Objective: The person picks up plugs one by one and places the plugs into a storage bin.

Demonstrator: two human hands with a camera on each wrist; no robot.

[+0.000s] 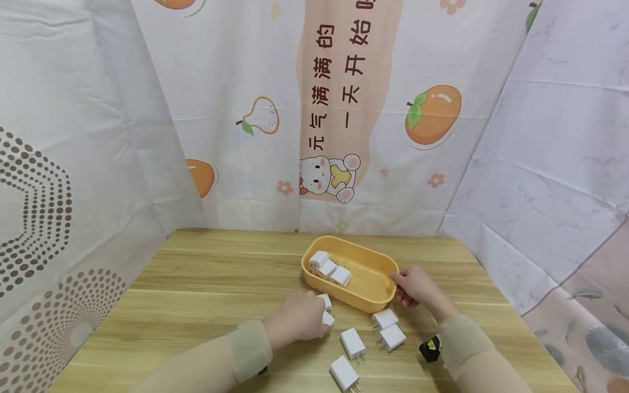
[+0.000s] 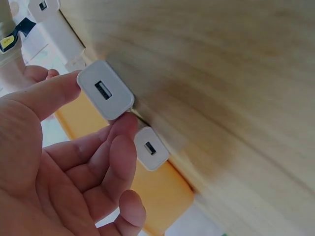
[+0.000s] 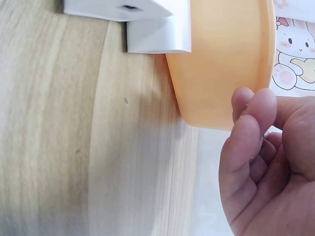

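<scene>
My left hand (image 1: 298, 322) is low over the table in front of the yellow tray (image 1: 344, 293). Between thumb and fingertips it pinches a white USB charger (image 2: 106, 91), its port side facing the wrist camera. Just beyond, a second charger (image 2: 151, 149) stands by the tray wall. My right hand (image 1: 417, 286) grips the tray's right end, thumb on the rim and the other fingers curled outside. Several white chargers, among them one stacked at the left (image 1: 319, 258), lie inside the tray's left half, prongs showing on some.
Two chargers lie side by side below the tray's right end, the nearer charger (image 1: 391, 338) with prongs to the left. Closer to me are two more, a charger (image 1: 352, 343) and a charger (image 1: 344, 374). Printed curtains (image 1: 236, 180) enclose the wooden table (image 1: 211, 273).
</scene>
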